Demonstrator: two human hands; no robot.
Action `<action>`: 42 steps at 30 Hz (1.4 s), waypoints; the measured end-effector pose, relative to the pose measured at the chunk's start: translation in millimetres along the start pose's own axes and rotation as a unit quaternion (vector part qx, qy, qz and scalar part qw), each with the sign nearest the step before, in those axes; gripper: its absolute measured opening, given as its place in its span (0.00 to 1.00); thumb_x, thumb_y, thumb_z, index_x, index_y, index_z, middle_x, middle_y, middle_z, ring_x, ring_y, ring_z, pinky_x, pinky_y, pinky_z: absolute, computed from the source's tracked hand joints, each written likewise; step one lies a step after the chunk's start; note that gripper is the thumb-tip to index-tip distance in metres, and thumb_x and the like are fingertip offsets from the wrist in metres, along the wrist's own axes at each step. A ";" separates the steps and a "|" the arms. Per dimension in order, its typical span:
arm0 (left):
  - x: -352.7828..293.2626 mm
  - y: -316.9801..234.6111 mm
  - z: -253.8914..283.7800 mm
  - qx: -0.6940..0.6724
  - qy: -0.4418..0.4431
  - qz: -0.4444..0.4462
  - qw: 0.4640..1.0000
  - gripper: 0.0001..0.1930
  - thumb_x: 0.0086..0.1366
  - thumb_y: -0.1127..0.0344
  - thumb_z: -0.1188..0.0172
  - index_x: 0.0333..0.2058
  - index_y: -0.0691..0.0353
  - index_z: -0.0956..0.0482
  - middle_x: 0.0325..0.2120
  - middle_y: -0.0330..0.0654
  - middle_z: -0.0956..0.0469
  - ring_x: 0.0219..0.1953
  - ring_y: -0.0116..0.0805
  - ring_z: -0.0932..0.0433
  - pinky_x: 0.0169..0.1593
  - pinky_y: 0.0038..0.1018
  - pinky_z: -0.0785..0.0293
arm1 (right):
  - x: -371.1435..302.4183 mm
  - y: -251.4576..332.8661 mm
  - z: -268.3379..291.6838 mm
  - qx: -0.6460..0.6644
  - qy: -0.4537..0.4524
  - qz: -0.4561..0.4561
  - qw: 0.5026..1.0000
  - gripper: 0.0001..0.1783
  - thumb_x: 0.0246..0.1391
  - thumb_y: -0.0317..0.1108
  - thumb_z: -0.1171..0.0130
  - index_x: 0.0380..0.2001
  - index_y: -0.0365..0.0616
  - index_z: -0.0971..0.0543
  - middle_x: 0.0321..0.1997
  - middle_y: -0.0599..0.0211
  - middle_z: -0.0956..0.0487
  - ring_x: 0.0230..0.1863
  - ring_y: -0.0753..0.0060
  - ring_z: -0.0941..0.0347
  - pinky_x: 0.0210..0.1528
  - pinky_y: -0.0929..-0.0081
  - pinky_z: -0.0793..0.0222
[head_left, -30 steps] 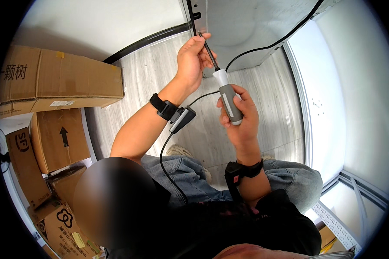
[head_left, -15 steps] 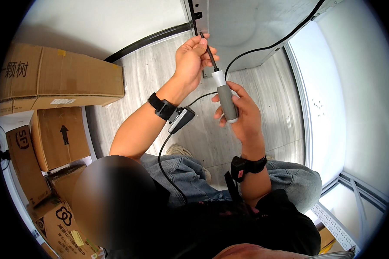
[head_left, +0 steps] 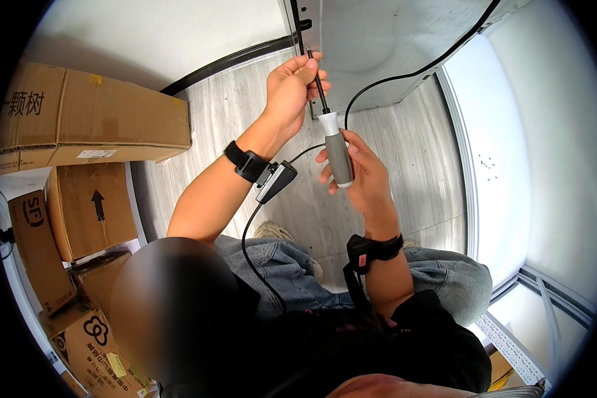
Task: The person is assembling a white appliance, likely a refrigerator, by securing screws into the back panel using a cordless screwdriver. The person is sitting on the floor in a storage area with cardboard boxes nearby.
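A screwdriver (head_left: 339, 158) with a grey-and-white handle and a long dark shaft points away from me, its tip close to the edge of a metal panel (head_left: 385, 46). Thumb and fingers of my left hand (head_left: 288, 89) pinch the shaft near that tip. My right hand (head_left: 370, 182) is curled round the handle from the right, its fingertips showing on the left side. Whether the tip touches the panel edge, or a small screw sits there, I cannot make out.
Cardboard boxes (head_left: 119, 123) are stacked on the left. A black cable (head_left: 404, 74) loops down in front of the panel. Another cable runs from a small device (head_left: 276, 182) on my left wrist. A white wall (head_left: 504, 152) bounds the right, above a grey wood-look floor (head_left: 418, 172).
The screwdriver's handle has swung a little to the left, and my right hand has moved left with it. My left hand stays at the shaft, almost unmoved.
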State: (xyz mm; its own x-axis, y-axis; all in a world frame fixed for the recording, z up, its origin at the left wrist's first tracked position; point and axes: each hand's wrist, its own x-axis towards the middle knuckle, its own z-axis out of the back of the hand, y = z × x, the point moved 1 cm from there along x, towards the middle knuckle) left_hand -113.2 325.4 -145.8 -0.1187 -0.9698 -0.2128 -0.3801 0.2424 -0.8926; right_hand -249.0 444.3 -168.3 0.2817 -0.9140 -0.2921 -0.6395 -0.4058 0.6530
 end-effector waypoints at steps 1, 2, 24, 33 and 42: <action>-0.5 -0.6 -0.7 -0.004 0.003 0.000 1.000 0.11 0.66 0.63 0.48 0.43 0.61 0.25 0.26 0.34 0.26 0.27 0.25 0.27 0.34 0.21 0.30 | 1.2 -0.3 3.7 -0.011 -0.010 0.003 1.000 0.24 0.52 0.29 0.45 0.53 0.38 0.36 0.37 0.64 0.28 0.31 0.74 0.28 0.24 0.78 0.31; -0.2 -1.2 -1.5 -0.002 -0.001 0.005 1.000 0.11 0.65 0.63 0.47 0.43 0.61 0.25 0.26 0.34 0.26 0.28 0.25 0.27 0.34 0.21 0.30 | 2.4 -1.9 6.9 -0.022 -0.020 0.007 1.000 0.24 0.53 0.29 0.45 0.53 0.38 0.36 0.36 0.64 0.28 0.31 0.75 0.29 0.24 0.78 0.31; 3.9 -0.3 -0.1 0.049 -0.019 0.012 0.999 0.12 0.65 0.63 0.46 0.44 0.61 0.25 0.29 0.34 0.24 0.30 0.24 0.26 0.34 0.21 0.31 | 13.5 -21.5 15.1 -0.246 -0.087 0.164 0.952 0.22 0.55 0.35 0.48 0.52 0.38 0.33 0.39 0.66 0.28 0.36 0.74 0.27 0.24 0.82 0.32; 3.4 -1.7 -0.8 0.022 -0.006 0.004 1.000 0.10 0.63 0.63 0.44 0.40 0.61 0.23 0.28 0.33 0.25 0.29 0.24 0.26 0.34 0.22 0.29 | 11.6 -10.8 18.6 -0.012 0.010 0.010 1.000 0.21 0.57 0.35 0.49 0.53 0.39 0.33 0.36 0.62 0.25 0.33 0.74 0.26 0.24 0.81 0.33; 10.3 0.7 4.8 0.053 -0.014 -0.001 0.998 0.10 0.62 0.63 0.41 0.39 0.63 0.22 0.26 0.33 0.25 0.28 0.24 0.25 0.33 0.20 0.29 | 19.3 -29.0 22.1 -0.158 -0.060 0.151 0.974 0.20 0.55 0.32 0.46 0.51 0.40 0.33 0.36 0.63 0.24 0.30 0.74 0.28 0.25 0.78 0.34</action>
State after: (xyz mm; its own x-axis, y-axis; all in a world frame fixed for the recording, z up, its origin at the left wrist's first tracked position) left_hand -110.3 315.5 -150.6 -0.0919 -0.9709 -0.2213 -0.2804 0.2384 -0.9298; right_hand -240.8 438.5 -208.4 0.0167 -0.9926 -0.1206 -0.4222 -0.1163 0.8990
